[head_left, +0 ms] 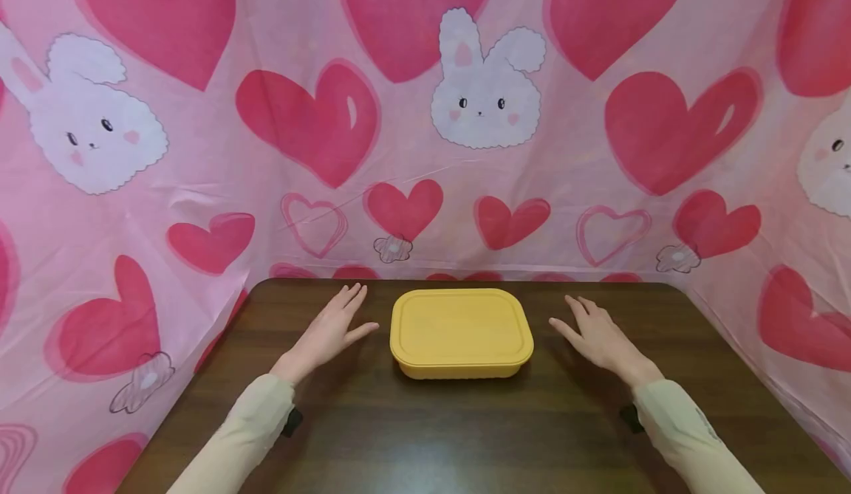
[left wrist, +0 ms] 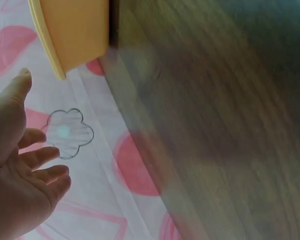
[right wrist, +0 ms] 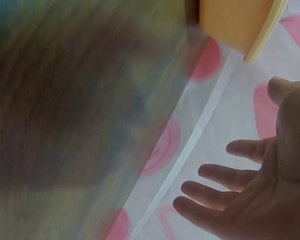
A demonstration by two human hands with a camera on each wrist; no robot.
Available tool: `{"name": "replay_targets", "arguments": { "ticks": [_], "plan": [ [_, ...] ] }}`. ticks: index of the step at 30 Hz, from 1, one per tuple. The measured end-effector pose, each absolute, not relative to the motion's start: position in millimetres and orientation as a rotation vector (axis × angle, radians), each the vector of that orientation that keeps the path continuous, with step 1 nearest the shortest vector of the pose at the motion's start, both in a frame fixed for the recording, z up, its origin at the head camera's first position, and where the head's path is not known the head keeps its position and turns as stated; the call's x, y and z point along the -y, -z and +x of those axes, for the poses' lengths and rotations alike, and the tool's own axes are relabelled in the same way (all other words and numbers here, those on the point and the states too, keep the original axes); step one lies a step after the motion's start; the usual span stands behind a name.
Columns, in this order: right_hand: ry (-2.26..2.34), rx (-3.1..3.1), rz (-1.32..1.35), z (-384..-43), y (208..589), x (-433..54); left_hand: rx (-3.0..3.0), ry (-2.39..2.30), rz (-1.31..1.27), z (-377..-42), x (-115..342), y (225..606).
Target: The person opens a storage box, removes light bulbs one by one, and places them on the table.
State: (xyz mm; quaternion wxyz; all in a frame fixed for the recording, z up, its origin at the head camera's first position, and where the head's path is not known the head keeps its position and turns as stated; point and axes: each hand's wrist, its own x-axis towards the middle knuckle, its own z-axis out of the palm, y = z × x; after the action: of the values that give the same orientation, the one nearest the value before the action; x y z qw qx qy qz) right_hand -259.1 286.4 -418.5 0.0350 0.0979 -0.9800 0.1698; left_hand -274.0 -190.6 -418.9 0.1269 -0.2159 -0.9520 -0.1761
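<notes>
A yellow lidded box [head_left: 461, 329] with rounded corners stands on the dark wooden table, its lid on top. My left hand [head_left: 327, 335] is held just left of the box, apart from it, fingers spread and relaxed. On the other side my right hand [head_left: 601, 337] is likewise apart from the box, its thumb toward it. Part of the box's side [left wrist: 77, 30] shows at the top of the left wrist view, beyond the left thumb. The right wrist view also has the box's side [right wrist: 235, 22] near its top edge. Neither hand holds anything.
The wooden table [head_left: 439, 435] reaches back to a pink cloth [head_left: 412, 147] printed with hearts and rabbits, which hangs behind it and along both sides. A dark band or strap piece [head_left: 291, 422] sits under the left wrist, another [head_left: 631, 418] under the right.
</notes>
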Motion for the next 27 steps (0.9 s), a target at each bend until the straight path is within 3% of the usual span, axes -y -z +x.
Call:
{"name": "replay_targets", "arguments": {
  "ticks": [18,27],
  "plan": [
    [-0.703,2.889,0.416,-248,423,-268,2.718,0.88,-0.62,-269,160,419],
    [-0.877,2.869,0.43,-244,422,-256,2.757,1.148,-0.48,-270,154,421]
  ]
}}
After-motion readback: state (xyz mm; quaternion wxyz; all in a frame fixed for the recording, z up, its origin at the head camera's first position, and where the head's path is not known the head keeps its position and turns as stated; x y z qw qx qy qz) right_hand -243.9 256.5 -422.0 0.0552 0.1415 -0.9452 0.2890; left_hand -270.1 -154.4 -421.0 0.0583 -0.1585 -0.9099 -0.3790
